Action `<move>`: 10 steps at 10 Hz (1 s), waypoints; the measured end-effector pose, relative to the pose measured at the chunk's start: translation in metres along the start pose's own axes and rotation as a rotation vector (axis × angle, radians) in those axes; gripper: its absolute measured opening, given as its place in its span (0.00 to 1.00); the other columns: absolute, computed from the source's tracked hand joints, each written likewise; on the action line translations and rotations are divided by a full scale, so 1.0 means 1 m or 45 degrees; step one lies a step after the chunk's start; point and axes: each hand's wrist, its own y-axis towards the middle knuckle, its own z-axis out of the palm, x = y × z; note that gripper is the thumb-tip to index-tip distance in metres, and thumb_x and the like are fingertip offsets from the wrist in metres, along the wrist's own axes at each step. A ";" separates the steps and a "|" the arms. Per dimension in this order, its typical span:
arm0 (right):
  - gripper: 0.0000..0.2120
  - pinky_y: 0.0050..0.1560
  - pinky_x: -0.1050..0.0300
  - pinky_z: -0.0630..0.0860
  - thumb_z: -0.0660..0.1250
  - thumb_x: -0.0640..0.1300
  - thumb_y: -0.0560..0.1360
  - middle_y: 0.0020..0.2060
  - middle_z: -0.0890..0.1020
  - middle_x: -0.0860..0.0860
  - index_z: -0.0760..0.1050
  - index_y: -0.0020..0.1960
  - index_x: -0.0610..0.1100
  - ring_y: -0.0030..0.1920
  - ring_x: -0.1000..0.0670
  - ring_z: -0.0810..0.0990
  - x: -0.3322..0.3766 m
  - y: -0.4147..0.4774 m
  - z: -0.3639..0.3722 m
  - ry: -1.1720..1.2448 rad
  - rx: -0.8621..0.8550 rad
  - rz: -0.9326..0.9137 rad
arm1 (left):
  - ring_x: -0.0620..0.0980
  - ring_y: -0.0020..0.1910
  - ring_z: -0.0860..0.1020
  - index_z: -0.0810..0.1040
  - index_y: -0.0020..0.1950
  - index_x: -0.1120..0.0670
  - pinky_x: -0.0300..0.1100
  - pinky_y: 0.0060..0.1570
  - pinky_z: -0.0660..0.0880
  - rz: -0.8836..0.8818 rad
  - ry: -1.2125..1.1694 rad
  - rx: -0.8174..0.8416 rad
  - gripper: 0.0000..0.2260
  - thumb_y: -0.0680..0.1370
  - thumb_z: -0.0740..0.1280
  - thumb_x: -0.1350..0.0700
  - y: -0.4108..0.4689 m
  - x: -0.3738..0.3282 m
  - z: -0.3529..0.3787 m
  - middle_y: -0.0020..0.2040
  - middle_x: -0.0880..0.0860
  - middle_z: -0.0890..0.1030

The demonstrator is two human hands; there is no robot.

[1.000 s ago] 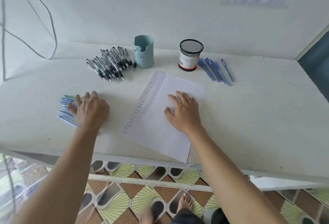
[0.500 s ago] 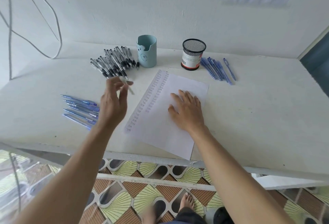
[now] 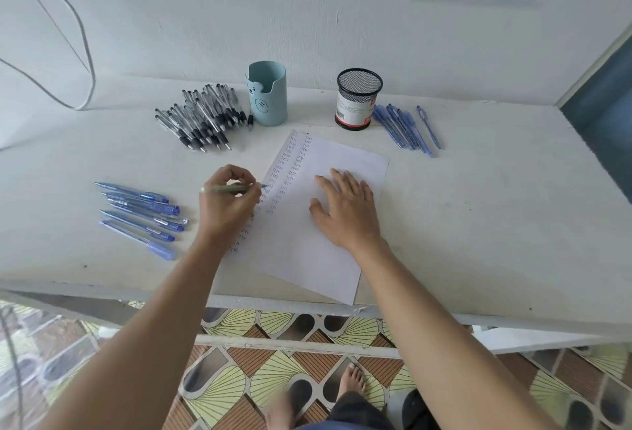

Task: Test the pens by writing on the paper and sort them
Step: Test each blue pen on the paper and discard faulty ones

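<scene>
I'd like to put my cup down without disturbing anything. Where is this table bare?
The widest bare stretch of table lies right of the paper, in front of the far blue pens by the mesh cup. A smaller patch lies left of the black pens, behind the near blue pens. It is crowded along the back and around the left hand.

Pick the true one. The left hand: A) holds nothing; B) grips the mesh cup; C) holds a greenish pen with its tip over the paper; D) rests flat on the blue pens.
C: the left hand pinches a greenish pen, tip at the written columns of the paper.
</scene>
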 end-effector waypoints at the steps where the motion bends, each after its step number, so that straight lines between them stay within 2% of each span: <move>1: 0.25 0.78 0.43 0.46 0.56 0.55 0.81 0.80 0.58 0.47 0.63 0.77 0.52 0.80 0.46 0.53 0.000 0.000 0.001 0.007 -0.022 -0.006 | 0.51 0.21 0.70 0.70 0.32 0.57 0.40 0.23 0.65 -0.033 -0.011 -0.021 0.10 0.69 0.68 0.67 0.001 0.004 -0.002 0.26 0.58 0.76; 2: 0.25 0.78 0.43 0.47 0.56 0.55 0.81 0.79 0.59 0.47 0.63 0.77 0.52 0.79 0.45 0.53 0.000 0.001 0.002 0.002 -0.029 -0.006 | 0.52 0.28 0.64 0.62 0.29 0.55 0.53 0.25 0.63 -0.053 0.042 -0.104 0.10 0.62 0.64 0.63 0.006 0.009 -0.004 0.26 0.55 0.64; 3: 0.25 0.78 0.43 0.47 0.56 0.55 0.81 0.79 0.59 0.47 0.63 0.77 0.52 0.79 0.45 0.54 0.000 0.001 0.002 0.002 -0.040 -0.009 | 0.51 0.31 0.63 0.62 0.31 0.59 0.52 0.28 0.62 0.018 0.160 -0.139 0.09 0.62 0.63 0.63 0.003 0.006 -0.004 0.28 0.55 0.64; 4: 0.25 0.78 0.43 0.47 0.56 0.55 0.81 0.79 0.59 0.47 0.63 0.77 0.51 0.79 0.45 0.54 -0.001 0.001 0.003 0.000 -0.042 -0.012 | 0.52 0.31 0.64 0.62 0.32 0.61 0.54 0.28 0.64 0.016 0.158 -0.134 0.09 0.63 0.63 0.62 0.003 0.007 -0.005 0.28 0.58 0.65; 6: 0.25 0.78 0.44 0.48 0.57 0.55 0.81 0.79 0.60 0.47 0.63 0.76 0.52 0.79 0.45 0.54 -0.001 0.001 0.003 0.004 -0.054 -0.014 | 0.52 0.30 0.65 0.63 0.32 0.59 0.55 0.28 0.66 0.004 0.191 -0.106 0.08 0.62 0.63 0.62 0.004 0.007 -0.005 0.28 0.65 0.66; 7: 0.25 0.78 0.44 0.47 0.57 0.55 0.80 0.79 0.60 0.47 0.63 0.76 0.52 0.79 0.45 0.54 0.000 0.001 0.003 0.011 -0.051 -0.006 | 0.52 0.30 0.65 0.62 0.32 0.59 0.55 0.28 0.66 0.009 0.209 -0.105 0.09 0.63 0.63 0.62 0.004 0.008 -0.006 0.29 0.66 0.66; 8: 0.25 0.78 0.44 0.47 0.56 0.55 0.80 0.79 0.59 0.47 0.63 0.76 0.52 0.79 0.45 0.53 0.000 0.001 0.003 0.008 -0.046 -0.004 | 0.52 0.30 0.66 0.63 0.32 0.58 0.52 0.28 0.65 0.003 0.180 -0.089 0.08 0.62 0.63 0.62 0.005 0.010 -0.004 0.28 0.58 0.66; 9: 0.25 0.78 0.44 0.46 0.56 0.55 0.81 0.79 0.59 0.47 0.63 0.77 0.52 0.79 0.45 0.53 0.000 0.001 0.003 0.011 -0.047 -0.004 | 0.53 0.30 0.66 0.63 0.32 0.59 0.52 0.28 0.65 -0.003 0.179 -0.048 0.08 0.61 0.63 0.61 0.005 0.011 -0.004 0.27 0.58 0.67; 10: 0.25 0.78 0.44 0.46 0.56 0.55 0.81 0.79 0.59 0.48 0.63 0.77 0.52 0.80 0.46 0.53 0.000 0.000 0.002 0.018 -0.043 -0.001 | 0.53 0.30 0.65 0.62 0.32 0.58 0.57 0.27 0.66 -0.001 0.183 -0.061 0.09 0.62 0.64 0.61 0.007 0.015 -0.004 0.28 0.58 0.66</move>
